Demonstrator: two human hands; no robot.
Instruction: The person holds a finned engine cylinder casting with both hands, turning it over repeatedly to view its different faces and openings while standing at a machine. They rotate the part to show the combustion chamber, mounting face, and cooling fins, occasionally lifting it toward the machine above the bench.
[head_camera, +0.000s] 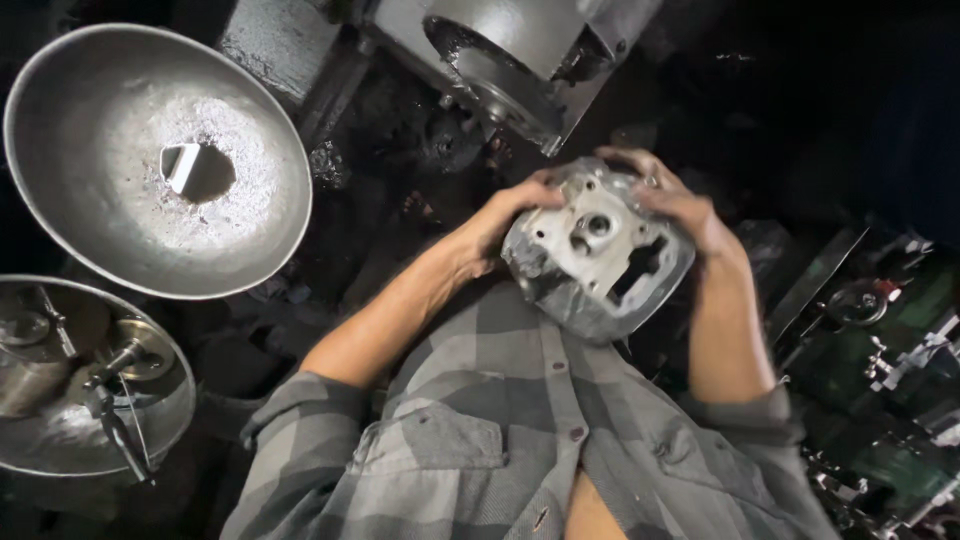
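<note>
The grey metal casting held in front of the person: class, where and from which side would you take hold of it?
Probably by its two opposite outer edges, one hand from each side, as the left hand and right hand hold the casting now. Its broad face has holes and a slot; the thick rim gives a firmer grip.

Casting (597, 250) between hands, bowls (150, 160) perhaps left

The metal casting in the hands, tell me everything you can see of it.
The metal casting is a blocky, pale grey part that looks like cast aluminium, dull and grimy at the edges. Its flat face shows a round central bore, small holes and a rectangular slot. It is held tilted, in front of the checked shirt, with the left hand at one side and the right hand over its far edge.
</note>
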